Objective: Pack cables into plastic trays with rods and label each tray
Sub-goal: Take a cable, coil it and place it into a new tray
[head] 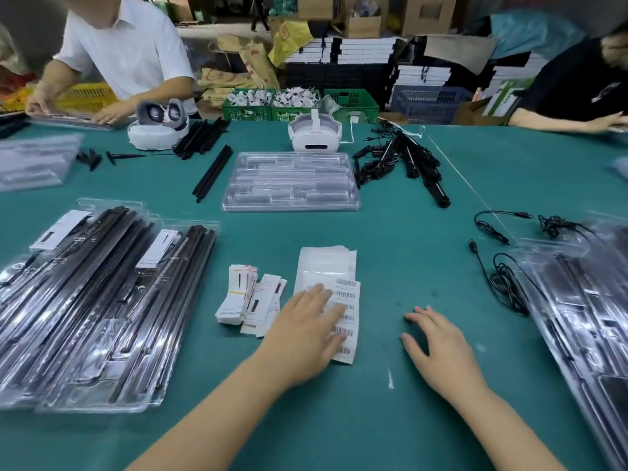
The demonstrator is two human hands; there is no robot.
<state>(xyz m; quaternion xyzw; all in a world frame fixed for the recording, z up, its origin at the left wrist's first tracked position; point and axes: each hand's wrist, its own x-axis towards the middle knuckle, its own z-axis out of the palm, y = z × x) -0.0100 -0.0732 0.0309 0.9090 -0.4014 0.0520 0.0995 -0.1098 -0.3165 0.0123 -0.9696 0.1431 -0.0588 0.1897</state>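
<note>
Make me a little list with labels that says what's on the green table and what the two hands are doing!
left hand: flat on the barcode sheet
right hand: open, fingertips on the green table, holding nothing
paper tags: left of the sheet
empty tray: middle, far side
filled trays: stacked at left
loose cables: at right
headset: behind the empty tray

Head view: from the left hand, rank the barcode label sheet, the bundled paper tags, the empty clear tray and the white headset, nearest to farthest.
1. Barcode label sheet: under the left hand, touching its fingers.
2. Bundled paper tags: just left of that hand.
3. Empty clear tray: mid-table, beyond the labels.
4. White headset: behind the tray, at the table's far edge.
</note>
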